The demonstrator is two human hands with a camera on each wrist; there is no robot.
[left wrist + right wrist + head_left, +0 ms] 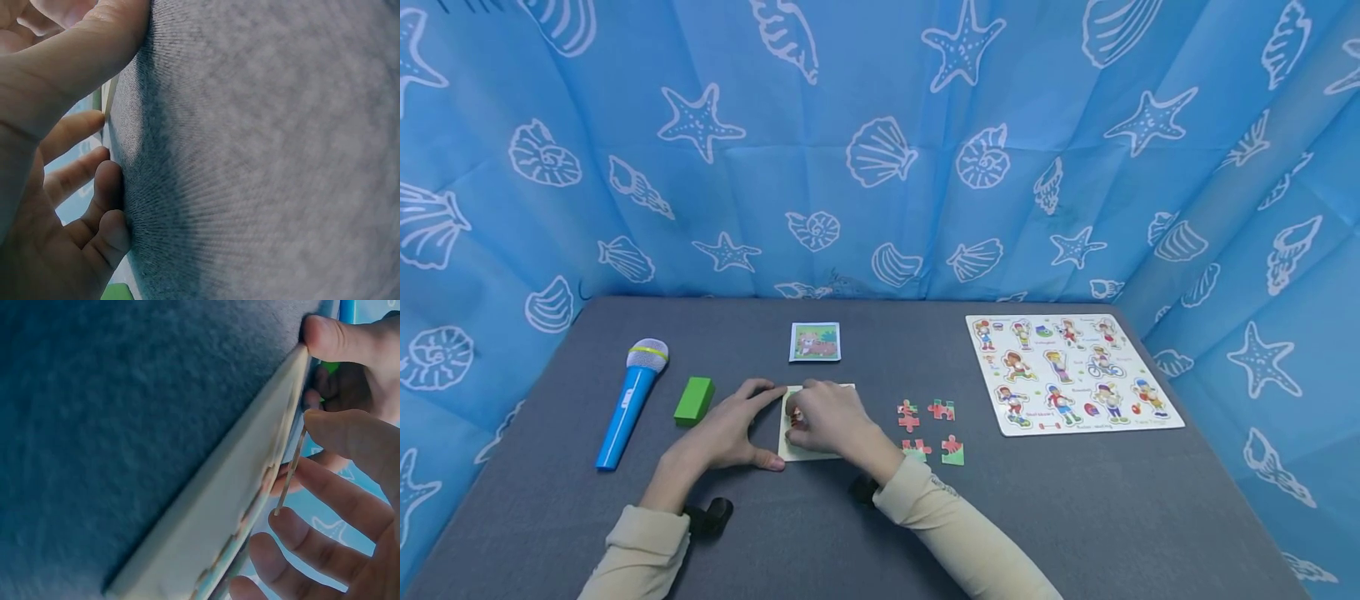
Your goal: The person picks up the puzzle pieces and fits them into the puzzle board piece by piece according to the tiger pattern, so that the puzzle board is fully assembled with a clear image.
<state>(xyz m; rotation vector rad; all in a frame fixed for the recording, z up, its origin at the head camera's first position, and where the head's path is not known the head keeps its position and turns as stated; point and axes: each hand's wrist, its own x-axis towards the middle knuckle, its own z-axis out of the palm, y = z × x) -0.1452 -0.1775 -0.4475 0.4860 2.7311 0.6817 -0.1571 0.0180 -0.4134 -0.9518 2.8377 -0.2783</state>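
Note:
A small pale puzzle tray (785, 447) lies on the table in front of me, partly covered by my right hand. My left hand (733, 429) rests along its left side, thumb touching near the lower left corner and forefinger near the upper left one. Above the tray, my right hand (831, 417) pinches a thin jigsaw piece (291, 472) between thumb and fingertips. The right wrist view shows this piece edge-on, so its picture is hidden. Along the tray's surface (206, 509) a jagged coloured edge shows, but its layout cannot be made out.
Several loose jigsaw pieces (952, 451) lie right of the tray. Behind it is a small picture card (815, 342). To the left are a green block (694, 401) and a blue toy microphone (628, 412). A white sports-figure board (1037, 387) lies at the right.

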